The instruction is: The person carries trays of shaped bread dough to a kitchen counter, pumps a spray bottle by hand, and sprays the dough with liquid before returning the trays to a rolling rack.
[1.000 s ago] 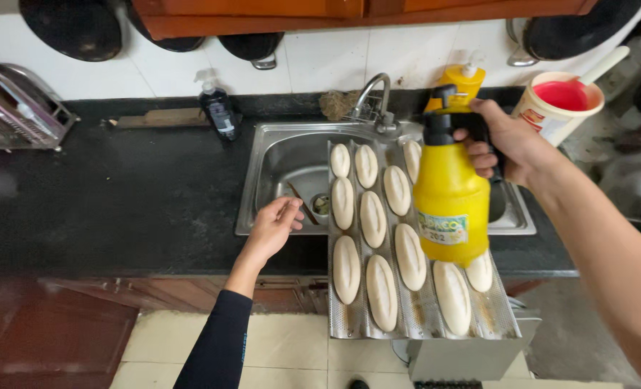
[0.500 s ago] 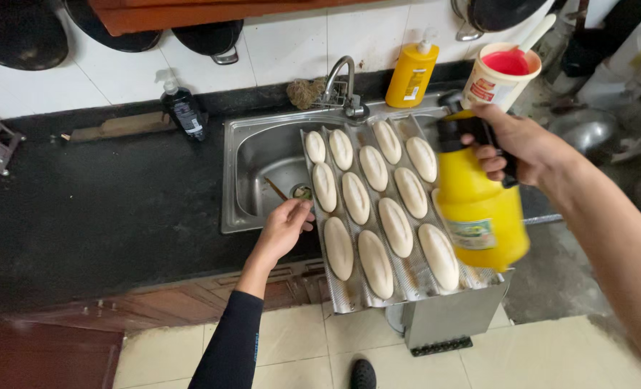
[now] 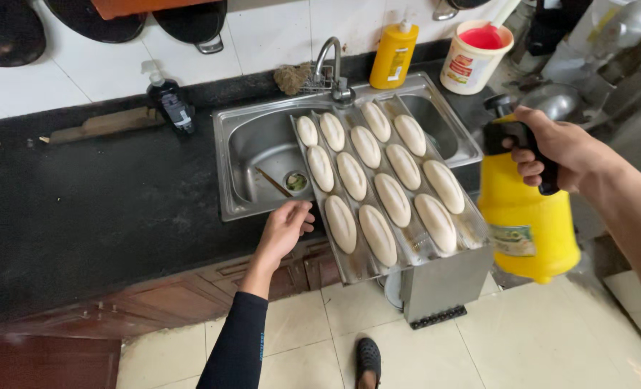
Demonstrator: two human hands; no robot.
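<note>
Right hand (image 3: 554, 148), right of frame: grip wrapped around the black trigger handle of a yellow spray bottle (image 3: 526, 216), which hangs upright at the right edge, just beside the tray and off the table. Left hand (image 3: 284, 229), centre of frame: fingers loosely spread, palm down, at the front lip of the sink and touching or nearly touching the near left edge of the tray; which cannot be told, and it holds nothing that shows. Corrugated metal baking tray (image 3: 360, 268), centre: laid tilted across the steel sink (image 3: 252, 148), its near end jutting past the table edge; twelve pale oblong dough loaves (image 3: 377, 232) lie in its channels in four rows. Dark stone table (image 3: 97, 209), left half of frame. Upper centre: tap (image 3: 329, 61), yellow squeeze bottle (image 3: 394, 56), white tub with red contents (image 3: 475, 54). Upper left: dark pump bottle (image 3: 168, 97), hanging pans (image 3: 93, 18). Bottom centre: black shoe (image 3: 369, 356) on pale floor tiles.
</note>
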